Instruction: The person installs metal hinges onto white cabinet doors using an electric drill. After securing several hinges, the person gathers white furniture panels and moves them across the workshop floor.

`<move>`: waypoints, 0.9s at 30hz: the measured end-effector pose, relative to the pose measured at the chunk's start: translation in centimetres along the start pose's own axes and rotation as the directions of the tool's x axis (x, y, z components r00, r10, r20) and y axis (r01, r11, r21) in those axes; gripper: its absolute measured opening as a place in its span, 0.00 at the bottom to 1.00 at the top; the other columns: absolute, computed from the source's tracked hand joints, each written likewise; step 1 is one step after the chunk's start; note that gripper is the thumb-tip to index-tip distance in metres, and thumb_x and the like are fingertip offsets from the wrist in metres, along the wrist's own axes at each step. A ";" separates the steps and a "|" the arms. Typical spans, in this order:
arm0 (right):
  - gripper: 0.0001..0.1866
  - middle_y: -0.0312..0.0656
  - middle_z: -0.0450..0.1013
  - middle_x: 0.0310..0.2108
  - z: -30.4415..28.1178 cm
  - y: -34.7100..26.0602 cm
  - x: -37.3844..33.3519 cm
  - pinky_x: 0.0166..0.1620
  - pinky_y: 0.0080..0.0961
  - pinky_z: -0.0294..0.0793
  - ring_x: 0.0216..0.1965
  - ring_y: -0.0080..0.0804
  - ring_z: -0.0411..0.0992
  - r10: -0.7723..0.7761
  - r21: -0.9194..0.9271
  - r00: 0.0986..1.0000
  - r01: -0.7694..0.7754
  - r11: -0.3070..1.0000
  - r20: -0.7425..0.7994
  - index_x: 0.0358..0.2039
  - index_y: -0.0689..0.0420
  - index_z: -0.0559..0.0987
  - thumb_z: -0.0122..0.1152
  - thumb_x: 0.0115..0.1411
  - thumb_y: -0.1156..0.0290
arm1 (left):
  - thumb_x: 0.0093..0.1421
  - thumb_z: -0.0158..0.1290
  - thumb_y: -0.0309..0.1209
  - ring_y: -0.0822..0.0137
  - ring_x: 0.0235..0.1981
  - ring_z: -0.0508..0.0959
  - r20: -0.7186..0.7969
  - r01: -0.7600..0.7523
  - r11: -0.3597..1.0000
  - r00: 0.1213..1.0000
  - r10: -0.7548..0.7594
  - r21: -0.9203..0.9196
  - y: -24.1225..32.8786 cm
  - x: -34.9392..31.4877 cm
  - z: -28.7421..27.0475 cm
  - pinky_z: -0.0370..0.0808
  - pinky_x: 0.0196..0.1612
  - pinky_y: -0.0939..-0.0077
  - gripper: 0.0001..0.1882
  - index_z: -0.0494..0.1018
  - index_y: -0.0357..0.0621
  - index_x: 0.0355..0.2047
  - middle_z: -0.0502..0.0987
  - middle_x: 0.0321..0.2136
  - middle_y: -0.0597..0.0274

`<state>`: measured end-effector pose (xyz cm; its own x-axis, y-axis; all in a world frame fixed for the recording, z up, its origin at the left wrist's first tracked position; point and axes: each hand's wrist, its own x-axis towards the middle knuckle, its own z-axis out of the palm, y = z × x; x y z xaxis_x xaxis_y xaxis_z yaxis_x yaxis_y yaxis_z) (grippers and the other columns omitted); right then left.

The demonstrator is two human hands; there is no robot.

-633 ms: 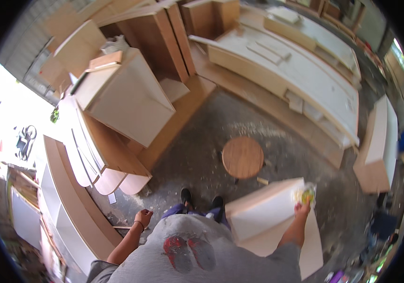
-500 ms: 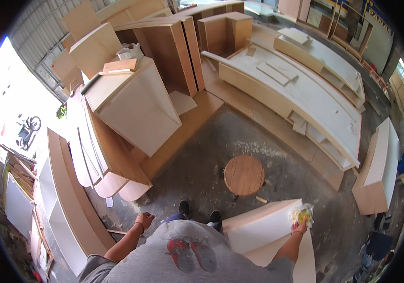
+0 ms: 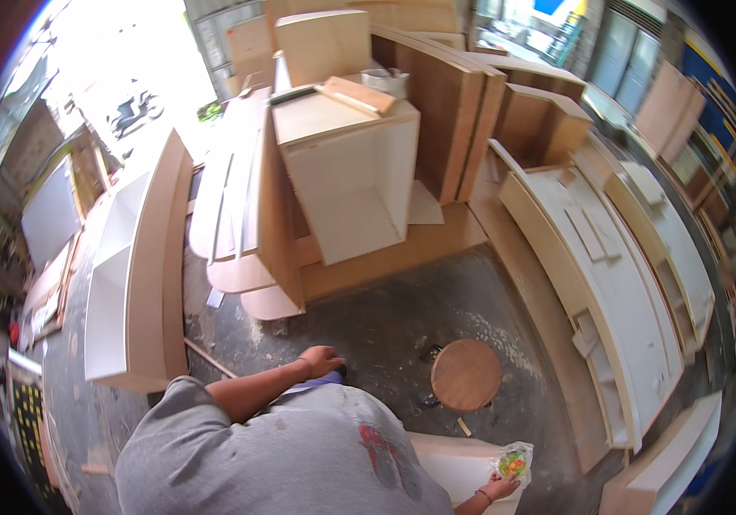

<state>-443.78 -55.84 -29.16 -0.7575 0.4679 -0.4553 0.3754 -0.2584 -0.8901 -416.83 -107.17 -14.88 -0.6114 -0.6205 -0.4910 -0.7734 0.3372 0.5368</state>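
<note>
My right hand (image 3: 498, 487) is closed on the near edge of a clear plastic bag (image 3: 515, 451) with green, yellow and orange contents too small to make out. The bag is over the far right corner of a low white panel or cabinet (image 3: 454, 468) with a pale wood edge; whether it touches the surface I cannot tell. In front of my body my left hand (image 3: 323, 359) hangs over the floor, its fingers loosely curled together, with nothing visible in them. A round wooden stool (image 3: 466, 375) stands ahead, nearest to the bag.
An upright white-lined cabinet (image 3: 351, 189) and rounded boards (image 3: 239, 232) stand ahead on the left. A shelf unit (image 3: 149, 275) is farther left. Long white-topped cabinets (image 3: 596, 257) run along the right. A small wood offcut (image 3: 464, 427) lies on the dark floor (image 3: 377, 330).
My view has swung left, so the cabinets and stool sit farther right. My left arm has come across in front of my body. The right hand still holds the bag.
</note>
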 end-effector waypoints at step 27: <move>0.12 0.29 0.67 0.20 41.1 -5.6 -34.8 0.20 0.16 0.67 0.18 0.17 0.63 0.298 -0.298 0.369 -0.057 0.953 0.880 0.41 0.49 0.70 0.50 0.60 0.58 | 0.58 0.48 0.38 0.77 0.26 0.71 -0.387 -0.478 0.583 0.878 0.284 -0.657 8.1 17.4 -19.5 0.71 0.31 0.75 0.16 0.75 0.34 0.33 0.77 0.23 0.62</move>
<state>-441.45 -105.42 -7.46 -0.6384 -0.6481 -0.4153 0.5602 -0.0211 -0.8281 -430.46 -129.03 -5.70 -0.6911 -0.7226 -0.0134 -0.0488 0.0282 0.9984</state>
